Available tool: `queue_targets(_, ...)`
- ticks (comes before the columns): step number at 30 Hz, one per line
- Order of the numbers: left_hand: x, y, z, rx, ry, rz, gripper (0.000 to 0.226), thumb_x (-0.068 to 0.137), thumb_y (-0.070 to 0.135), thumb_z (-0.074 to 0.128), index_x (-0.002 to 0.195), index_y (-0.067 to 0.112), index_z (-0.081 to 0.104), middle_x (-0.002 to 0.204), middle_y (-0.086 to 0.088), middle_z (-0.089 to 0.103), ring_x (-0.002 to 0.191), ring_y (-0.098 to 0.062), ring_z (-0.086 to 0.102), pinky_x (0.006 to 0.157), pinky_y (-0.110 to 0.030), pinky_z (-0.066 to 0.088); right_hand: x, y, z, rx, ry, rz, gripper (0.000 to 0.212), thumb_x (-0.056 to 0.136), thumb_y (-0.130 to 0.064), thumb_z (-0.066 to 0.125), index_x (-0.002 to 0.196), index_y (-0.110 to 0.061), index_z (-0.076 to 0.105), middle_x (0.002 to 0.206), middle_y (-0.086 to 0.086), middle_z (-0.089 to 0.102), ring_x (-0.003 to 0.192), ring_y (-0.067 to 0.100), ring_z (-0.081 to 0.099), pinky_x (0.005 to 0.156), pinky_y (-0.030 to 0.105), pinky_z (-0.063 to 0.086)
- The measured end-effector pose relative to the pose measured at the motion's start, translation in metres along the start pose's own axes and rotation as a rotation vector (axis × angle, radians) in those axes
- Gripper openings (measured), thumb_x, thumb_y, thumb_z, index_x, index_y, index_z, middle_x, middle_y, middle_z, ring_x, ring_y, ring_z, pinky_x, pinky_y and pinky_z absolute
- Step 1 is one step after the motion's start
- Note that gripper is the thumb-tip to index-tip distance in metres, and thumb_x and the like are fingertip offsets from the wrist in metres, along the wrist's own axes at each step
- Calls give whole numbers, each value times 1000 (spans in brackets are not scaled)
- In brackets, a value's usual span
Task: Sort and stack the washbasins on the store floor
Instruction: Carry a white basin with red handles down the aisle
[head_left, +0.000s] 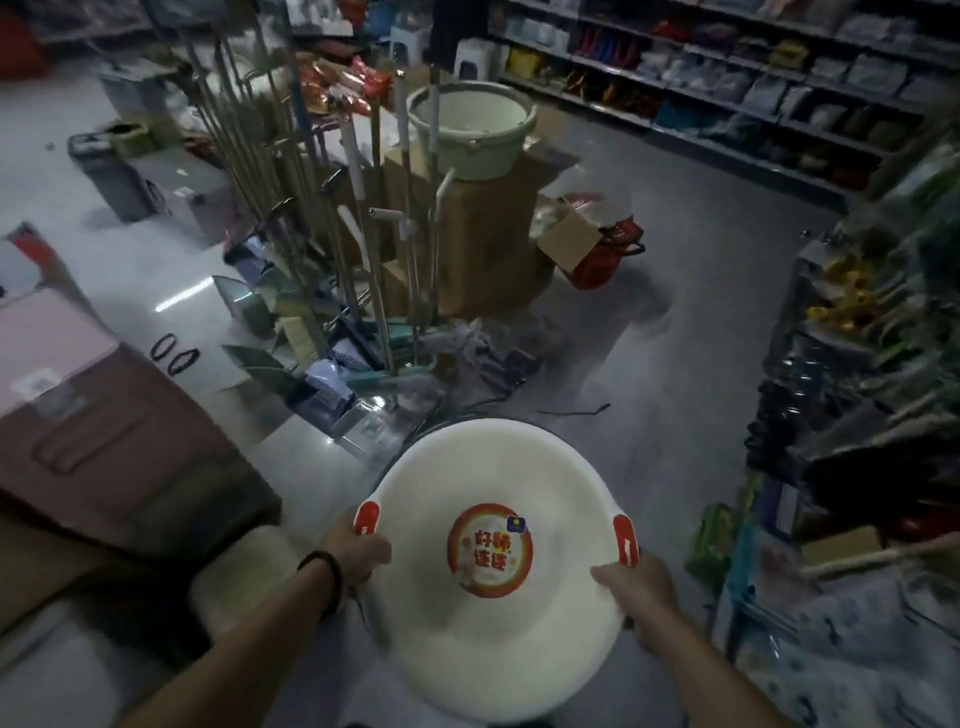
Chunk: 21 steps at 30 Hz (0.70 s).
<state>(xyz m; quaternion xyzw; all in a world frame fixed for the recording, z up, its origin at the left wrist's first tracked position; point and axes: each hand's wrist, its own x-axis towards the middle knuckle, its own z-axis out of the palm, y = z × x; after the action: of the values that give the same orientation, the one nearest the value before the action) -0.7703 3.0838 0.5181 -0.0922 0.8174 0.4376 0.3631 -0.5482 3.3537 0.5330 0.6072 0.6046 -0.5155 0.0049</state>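
Observation:
A white round washbasin (488, 467) with two red handle tabs and a red round sticker in its bottom is held in front of me, above the floor. My left hand (358, 553) grips its left rim just below the red tab. My right hand (636, 587) grips the right rim below the other tab. A pale green basin (470, 150), with at least one more nested in it, stands on cardboard boxes (488, 234) farther ahead.
A rack of mops and brooms (332, 249) stands ahead on the left. Brown and pink boxes (93, 415) lie at my left. Stocked shelves (857, 364) line the right and the back. A red basket (602, 257) sits beside the cardboard boxes. Grey floor runs between.

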Motion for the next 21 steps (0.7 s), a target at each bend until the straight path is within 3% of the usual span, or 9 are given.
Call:
queue_targets(3, 56, 26, 31, 2, 85, -61, 25, 61, 3, 78, 84, 9, 69, 67, -10, 66, 55, -24, 59, 46, -24, 47, 83, -37, 9, -73, -42, 35, 18, 81, -8, 78, 89, -22, 70, 89, 8, 75, 83, 32, 71, 70, 45, 65)
queue_targets(6, 129, 36, 61, -61, 89, -114, 52, 45, 12, 73, 97, 14, 70, 76, -13, 69, 62, -28, 62, 51, -28, 51, 166, -68, 28, -139, -47, 61, 16, 78, -11, 81, 90, -18, 72, 81, 7, 76, 75, 29, 73, 57, 30, 55)
queue_targets(10, 235, 40, 104, -118, 81, -169, 60, 49, 5, 71, 108, 13, 68, 86, -19, 72, 68, -32, 65, 55, -33, 53, 280, -85, 73, -199, -39, 68, 15, 77, -12, 83, 86, -15, 72, 78, 6, 75, 75, 28, 71, 67, 34, 59)
queue_targets(14, 354, 29, 144, -91, 64, -189, 51, 71, -7, 73, 115, 18, 66, 92, -17, 71, 71, -31, 65, 54, -31, 53, 392, -73, 135, -211, -51, 70, 20, 81, -6, 79, 84, -19, 65, 81, 4, 70, 72, 22, 66, 59, 27, 47)
queue_targets(18, 469, -10, 179, -97, 50, -205, 67, 69, -6, 70, 128, 25, 63, 100, -16, 72, 83, -38, 69, 61, -42, 60, 497, -41, 198, -236, -49, 101, 21, 79, -5, 80, 96, -12, 68, 87, 6, 72, 74, 23, 66, 60, 27, 49)
queue_targets(21, 529, -39, 204, -111, 59, -239, 61, 73, -2, 70, 128, 23, 63, 103, -14, 70, 86, -36, 68, 67, -42, 60, 557, -16, 238, -264, -34, 113, 20, 78, -6, 80, 96, -12, 73, 86, 6, 74, 77, 26, 70, 67, 32, 57)
